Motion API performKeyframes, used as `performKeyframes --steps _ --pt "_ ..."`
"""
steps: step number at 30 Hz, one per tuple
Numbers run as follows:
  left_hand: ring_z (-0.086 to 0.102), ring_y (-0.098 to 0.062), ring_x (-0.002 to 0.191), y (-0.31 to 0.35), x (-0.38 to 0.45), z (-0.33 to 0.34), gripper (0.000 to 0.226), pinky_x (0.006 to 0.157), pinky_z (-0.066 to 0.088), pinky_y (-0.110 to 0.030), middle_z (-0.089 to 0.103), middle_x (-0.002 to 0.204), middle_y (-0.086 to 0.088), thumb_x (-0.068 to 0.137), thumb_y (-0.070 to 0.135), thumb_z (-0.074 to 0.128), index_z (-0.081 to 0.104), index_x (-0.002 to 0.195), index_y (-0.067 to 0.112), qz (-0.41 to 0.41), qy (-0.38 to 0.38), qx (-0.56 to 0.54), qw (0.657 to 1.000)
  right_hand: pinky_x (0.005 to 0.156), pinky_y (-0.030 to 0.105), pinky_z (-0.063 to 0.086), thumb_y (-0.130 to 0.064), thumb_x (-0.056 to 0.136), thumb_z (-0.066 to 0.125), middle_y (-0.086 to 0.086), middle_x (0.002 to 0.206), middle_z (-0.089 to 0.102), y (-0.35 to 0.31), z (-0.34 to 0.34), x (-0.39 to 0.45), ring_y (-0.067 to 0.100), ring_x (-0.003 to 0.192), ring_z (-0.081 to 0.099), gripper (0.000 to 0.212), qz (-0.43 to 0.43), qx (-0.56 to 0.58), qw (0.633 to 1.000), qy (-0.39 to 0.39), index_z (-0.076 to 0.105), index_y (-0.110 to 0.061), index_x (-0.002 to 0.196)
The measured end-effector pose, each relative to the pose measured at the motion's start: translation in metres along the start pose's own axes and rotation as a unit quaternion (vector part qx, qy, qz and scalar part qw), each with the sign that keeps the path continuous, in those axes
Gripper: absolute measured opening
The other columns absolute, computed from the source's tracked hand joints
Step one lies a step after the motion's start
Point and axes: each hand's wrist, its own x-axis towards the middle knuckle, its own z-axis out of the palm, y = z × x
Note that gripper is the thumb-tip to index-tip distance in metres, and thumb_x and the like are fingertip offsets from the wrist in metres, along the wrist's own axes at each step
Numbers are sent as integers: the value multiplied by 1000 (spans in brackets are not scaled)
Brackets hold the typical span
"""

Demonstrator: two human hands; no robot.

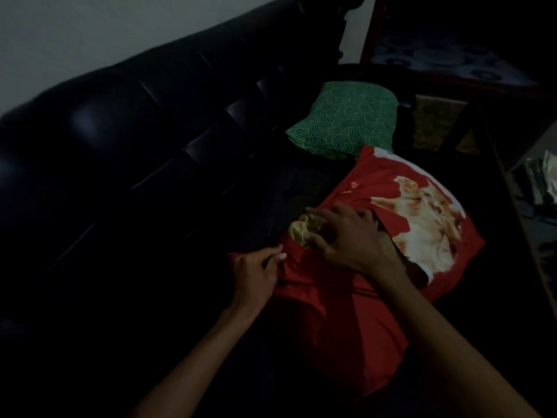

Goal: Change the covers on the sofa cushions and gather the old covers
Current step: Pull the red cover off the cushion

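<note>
On dark sofa (120,140): left hand (256,273) pinches red cover (346,312) edge; right hand (346,236) grips yellowish cushion (301,232) corner.

Past the end of where I'm working stands a dark wooden frame (366,28) — inside it, blue cloth with pale round patterns (446,60). A pale wall (90,28) rises behind. At my far right, something pale and crumpled (544,179) — too dim to identify.

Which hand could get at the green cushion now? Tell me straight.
Probably the right hand: the green cushion lies uncovered just beyond the red cover, though both hands are busy with that cover.
</note>
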Motion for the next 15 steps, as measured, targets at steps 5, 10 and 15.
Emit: performKeyframes --steps 5,10,15 --pt "65 5 77 -6 1 -2 11 68 44 -4 73 85 9 89 2 71 75 90 12 -30 -20 27 999 76 36 27 -39 86 67 -8 99 67 -11 18 13 19 94 66 13 -19 -7 1000 16 71 -32 96" --pt "64 -6 78 -1 2 2 11 70 43 -6 68 86 4 90 -1 66 67 88 11 27 -30 46 998 73 37 25 -20 69 62 -5 81 66 -11 2 2 26 76 66 14 8 18 992 128 62 -27 82" --pt "62 -9 81 0 3 3 7 74 43 -8 65 90 1 91 3 61 64 92 10 88 -27 52 994 73 40 32 -16 70 58 -14 70 53 -8 -15 -5 28 73 65 18 20 66 987 146 49 -30 76"
